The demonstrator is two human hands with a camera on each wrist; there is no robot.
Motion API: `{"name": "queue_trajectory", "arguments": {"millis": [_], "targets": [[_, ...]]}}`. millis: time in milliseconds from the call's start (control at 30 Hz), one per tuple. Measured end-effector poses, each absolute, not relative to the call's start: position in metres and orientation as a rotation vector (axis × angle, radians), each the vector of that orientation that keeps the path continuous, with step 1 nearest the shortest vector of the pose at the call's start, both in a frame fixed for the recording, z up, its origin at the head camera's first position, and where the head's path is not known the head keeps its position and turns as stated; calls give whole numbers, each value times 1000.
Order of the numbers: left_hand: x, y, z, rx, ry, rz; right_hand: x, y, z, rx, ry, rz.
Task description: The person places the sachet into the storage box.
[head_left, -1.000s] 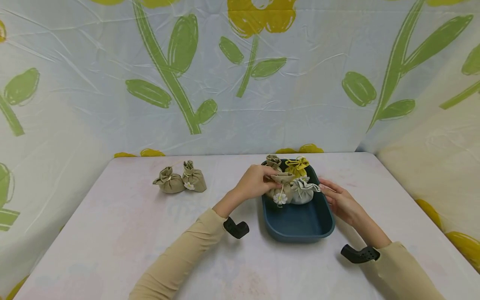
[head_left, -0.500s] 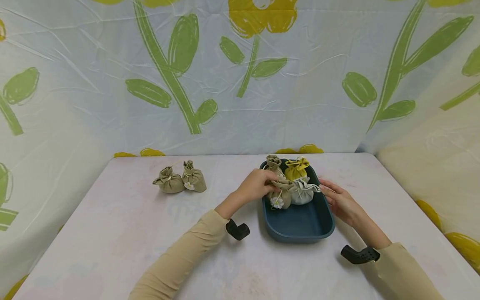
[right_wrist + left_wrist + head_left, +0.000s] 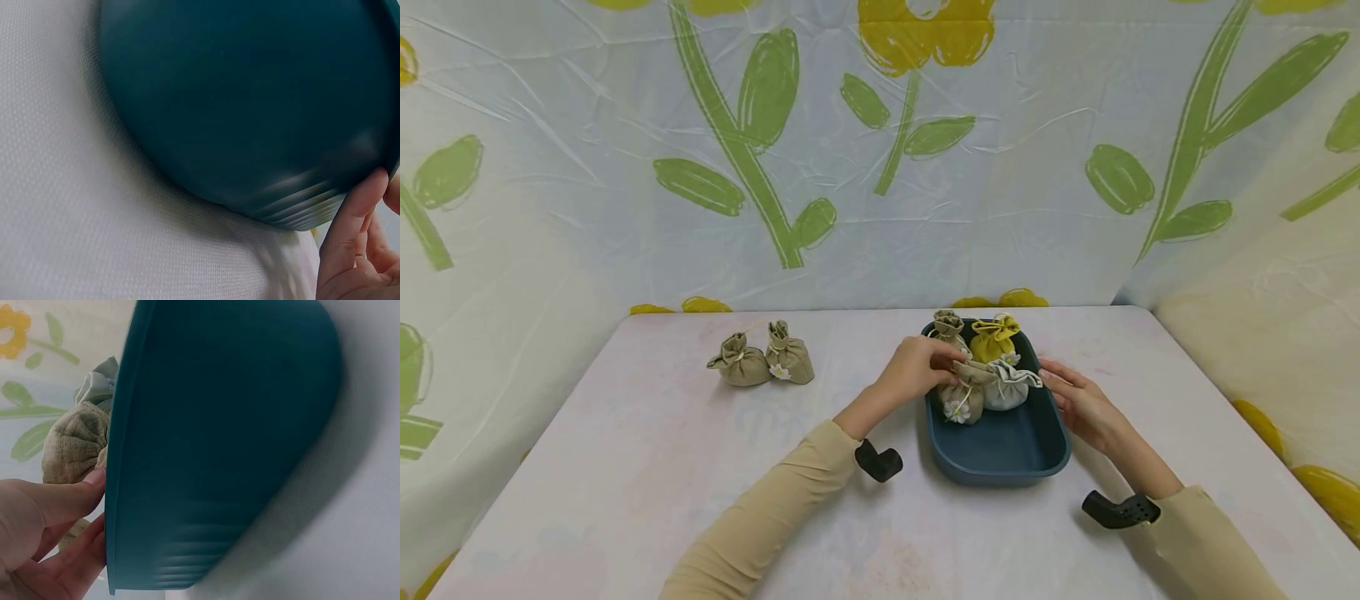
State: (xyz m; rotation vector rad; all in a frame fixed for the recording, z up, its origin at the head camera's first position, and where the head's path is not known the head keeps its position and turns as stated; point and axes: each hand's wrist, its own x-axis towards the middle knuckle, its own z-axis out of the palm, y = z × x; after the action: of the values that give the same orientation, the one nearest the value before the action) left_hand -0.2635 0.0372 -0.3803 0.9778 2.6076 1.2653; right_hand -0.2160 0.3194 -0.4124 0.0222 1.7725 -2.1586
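My left hand [image 3: 912, 368] pinches the gathered neck of a beige drawstring pouch [image 3: 964, 402] with a white daisy on its cord. That pouch sits inside a dark blue rectangular tub [image 3: 992, 477]. In the left wrist view the thumb [image 3: 78, 499] presses at the pouch's neck, close to the tub's rim. Behind it in the tub are another beige pouch [image 3: 948, 325], a yellow pouch [image 3: 993, 340] and a whitish-grey pouch [image 3: 1006, 393]. My right hand [image 3: 1086, 406] touches the tub's right side; in the right wrist view its thumb [image 3: 365, 194] lies at the wall below the rim.
Two more beige pouches, one slumped [image 3: 741, 365] and one upright with a daisy [image 3: 790, 358], stand side by side at the back left of the pale table [image 3: 647, 467]. A flower-printed cloth [image 3: 1015, 208] hangs behind the table. Each wrist wears a black device [image 3: 878, 461].
The left hand has lowered the beige daisy pouch slightly toward the front of the tub, beside the whitish-grey pouch. The right hand and the tub have stayed in place.
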Motion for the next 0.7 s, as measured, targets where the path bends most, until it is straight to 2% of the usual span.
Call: {"name": "queue_trajectory", "arguments": {"millis": [700], "targets": [[-257,13,-387,979,2613,1458,-216,319,-411,38,1780,-2141]]}}
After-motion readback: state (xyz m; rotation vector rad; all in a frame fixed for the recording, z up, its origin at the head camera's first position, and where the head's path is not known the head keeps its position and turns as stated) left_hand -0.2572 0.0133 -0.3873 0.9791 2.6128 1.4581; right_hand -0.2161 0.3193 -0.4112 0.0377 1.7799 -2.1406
